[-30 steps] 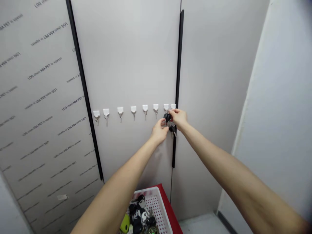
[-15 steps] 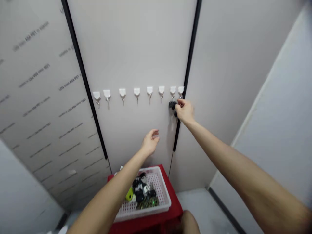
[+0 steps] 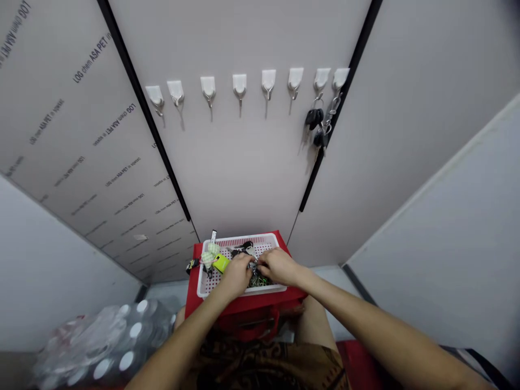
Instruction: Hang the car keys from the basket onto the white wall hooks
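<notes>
Both my hands are down inside a white plastic basket (image 3: 239, 291), its rim and perforated walls showing around them. My left hand (image 3: 238, 275) and my right hand (image 3: 278, 266) almost meet over a tangle of metal keys (image 3: 255, 280), and their fingers hide what they grip. To the left in the basket lie a lime-green key tag (image 3: 221, 263) and a pale green tassel (image 3: 209, 255). High on the wall, a row of several white adhesive hooks (image 3: 239, 84) runs across, with two black key fobs (image 3: 314, 118) hanging from the right-hand end.
The basket sits on a red box (image 3: 244, 310) between my knees, above patterned shorts (image 3: 264, 368). Grey printed panels with black strips (image 3: 142, 103) rise ahead. A plastic-wrapped pack of bottles (image 3: 101, 341) stands low on the left.
My view has tipped down and back from the wall. Both hands have left the hooks and are now in the basket. The black keys stay hanging on the hooks.
</notes>
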A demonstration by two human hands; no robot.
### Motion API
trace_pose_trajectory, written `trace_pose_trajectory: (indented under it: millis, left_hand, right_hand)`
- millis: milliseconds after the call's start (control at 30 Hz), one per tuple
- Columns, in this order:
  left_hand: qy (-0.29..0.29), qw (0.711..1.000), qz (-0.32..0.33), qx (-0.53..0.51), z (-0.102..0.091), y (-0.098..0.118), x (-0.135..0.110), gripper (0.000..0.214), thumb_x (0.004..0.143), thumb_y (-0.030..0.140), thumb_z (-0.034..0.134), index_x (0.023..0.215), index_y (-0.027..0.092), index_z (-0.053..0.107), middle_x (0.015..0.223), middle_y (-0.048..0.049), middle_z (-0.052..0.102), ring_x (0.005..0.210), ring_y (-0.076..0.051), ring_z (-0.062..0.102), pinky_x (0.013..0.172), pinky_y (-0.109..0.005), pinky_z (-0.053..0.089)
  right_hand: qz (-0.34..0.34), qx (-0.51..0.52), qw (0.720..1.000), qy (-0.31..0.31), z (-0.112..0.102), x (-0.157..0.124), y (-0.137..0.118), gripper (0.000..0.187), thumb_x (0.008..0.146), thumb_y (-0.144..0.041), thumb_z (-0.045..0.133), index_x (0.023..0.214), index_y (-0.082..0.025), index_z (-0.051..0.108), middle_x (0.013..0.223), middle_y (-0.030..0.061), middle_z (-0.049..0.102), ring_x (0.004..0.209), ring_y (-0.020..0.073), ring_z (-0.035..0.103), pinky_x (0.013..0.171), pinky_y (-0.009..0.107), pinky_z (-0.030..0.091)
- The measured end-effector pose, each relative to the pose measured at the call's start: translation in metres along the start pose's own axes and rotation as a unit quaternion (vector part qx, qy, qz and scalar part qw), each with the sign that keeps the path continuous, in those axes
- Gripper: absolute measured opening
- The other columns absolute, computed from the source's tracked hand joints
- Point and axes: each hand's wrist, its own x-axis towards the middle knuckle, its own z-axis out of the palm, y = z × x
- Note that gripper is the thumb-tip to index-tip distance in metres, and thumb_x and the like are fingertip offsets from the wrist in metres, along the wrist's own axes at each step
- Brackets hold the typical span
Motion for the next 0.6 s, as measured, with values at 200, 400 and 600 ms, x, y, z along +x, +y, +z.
trace_pose_trajectory:
  millis: [200, 400, 600]
  left_hand:
    - [0.000, 0.999, 0.012, 0.031, 0.001, -0.001, -0.002, 0.029, 0.059, 0.007, 0.037, 0.082, 0.016, 0.051, 0.084, -0.0047, 0.052, 0.082, -0.015, 0.044, 0.075, -0.026, 0.034]
    - [-0.005, 1.000, -0.015, -0.010, -0.001, 0.002, 0.000, 0.021, 0.064, 0.019, 0.038, 0.079, 0.016, 0.053, 0.077, -0.0043, 0.056, 0.075, -0.015, 0.047, 0.069, -0.027, 0.036]
    - [0.010, 0.998, -0.045, -0.043, 0.003, 0.001, 0.004, 0.031, 0.060, 0.009, 0.038, 0.088, 0.016, 0.049, 0.083, -0.0038, 0.055, 0.077, -0.013, 0.047, 0.072, -0.025, 0.035]
  right_hand:
    - [-0.066, 0.030, 0.997, -0.035, -0.003, -0.005, 0.004, 0.020, 0.061, -0.023, 0.045, 0.077, -0.018, 0.056, 0.076, 0.0039, 0.059, 0.069, 0.0133, 0.051, 0.058, 0.020, 0.033]
    - [0.008, 0.114, 0.992, 0.055, -0.017, 0.001, 0.010, 0.025, 0.069, -0.016, 0.031, 0.073, -0.015, 0.055, 0.063, 0.0028, 0.058, 0.057, 0.0096, 0.049, 0.054, 0.019, 0.033]
    - [-0.053, 0.027, 0.998, -0.014, -0.013, -0.001, 0.005, 0.018, 0.059, -0.020, 0.046, 0.074, -0.017, 0.056, 0.076, 0.0048, 0.059, 0.073, 0.0159, 0.051, 0.066, 0.025, 0.032]
